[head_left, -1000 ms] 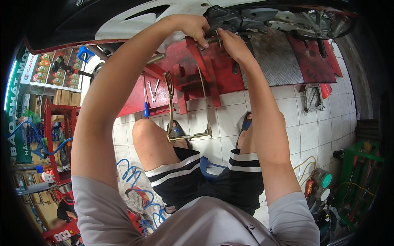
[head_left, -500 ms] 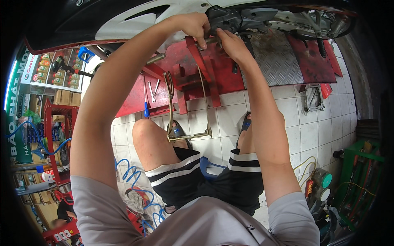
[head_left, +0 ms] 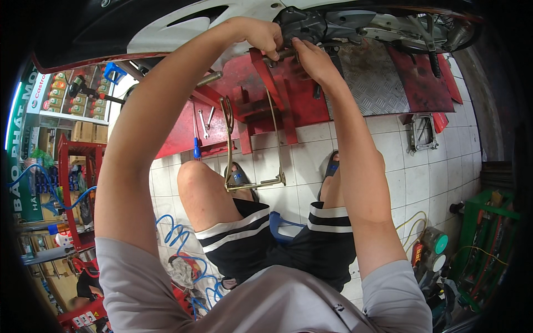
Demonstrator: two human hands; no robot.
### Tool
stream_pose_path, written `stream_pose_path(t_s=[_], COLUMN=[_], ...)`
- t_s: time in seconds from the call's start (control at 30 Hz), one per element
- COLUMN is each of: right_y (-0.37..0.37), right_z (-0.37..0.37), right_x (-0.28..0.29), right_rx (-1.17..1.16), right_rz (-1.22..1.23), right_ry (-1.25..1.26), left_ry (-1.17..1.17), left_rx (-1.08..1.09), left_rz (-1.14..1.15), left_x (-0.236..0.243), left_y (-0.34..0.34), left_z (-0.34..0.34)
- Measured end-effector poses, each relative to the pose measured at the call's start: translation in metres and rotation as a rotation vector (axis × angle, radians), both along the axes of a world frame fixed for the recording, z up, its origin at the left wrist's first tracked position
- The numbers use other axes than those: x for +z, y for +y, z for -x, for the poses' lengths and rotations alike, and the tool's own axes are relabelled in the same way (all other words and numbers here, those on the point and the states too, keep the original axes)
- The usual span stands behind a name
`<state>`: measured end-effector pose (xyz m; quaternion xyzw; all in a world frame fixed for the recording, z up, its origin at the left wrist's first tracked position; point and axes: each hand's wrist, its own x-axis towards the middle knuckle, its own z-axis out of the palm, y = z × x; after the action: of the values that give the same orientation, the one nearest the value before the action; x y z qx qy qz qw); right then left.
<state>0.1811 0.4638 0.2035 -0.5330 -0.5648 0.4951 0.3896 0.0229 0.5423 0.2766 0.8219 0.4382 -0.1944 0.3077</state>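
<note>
My left hand (head_left: 261, 36) and my right hand (head_left: 313, 60) meet beneath the dark engine casing (head_left: 305, 22) of a white and black motorbike (head_left: 183, 30), both with fingers closed around a metal pin (head_left: 285, 54). It sits at the top of a red steel stand (head_left: 266, 75); its details between my fingers are partly hidden. A brass-coloured metal frame (head_left: 252, 186) hangs down from the stand above my feet. On the red platform (head_left: 172, 133) lie a blue-handled screwdriver (head_left: 196, 147) and two wrenches (head_left: 204, 125).
A steel tread plate (head_left: 369, 77) is on the platform's right. Shelves of bottles (head_left: 58, 94) and a red rack (head_left: 66, 194) stand left; a green rack (head_left: 472, 250) stands right. A coiled blue hose (head_left: 177, 233) lies beside my legs. Part of another person (head_left: 86, 286) shows lower left.
My left hand has shifted slightly upward at the pin, and my right hand barely moves. The stand and hanging frame look almost unchanged.
</note>
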Motion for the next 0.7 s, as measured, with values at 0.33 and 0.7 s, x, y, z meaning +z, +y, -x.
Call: stream_pose_path(t_s=[0.33, 0.7], right_y=[-0.002, 0.002], right_z=[0.004, -0.001], right_x=[0.001, 0.000], right_rx=[-0.012, 0.026], right_rz=[-0.029, 0.067], right_ry=[-0.015, -0.016], left_ry=[-0.019, 0.097], left_rx=[0.029, -0.058], left_rz=[0.009, -0.142], left_x=[-0.009, 0.001], left_y=[0.005, -0.005], left_z=[0.008, -0.005])
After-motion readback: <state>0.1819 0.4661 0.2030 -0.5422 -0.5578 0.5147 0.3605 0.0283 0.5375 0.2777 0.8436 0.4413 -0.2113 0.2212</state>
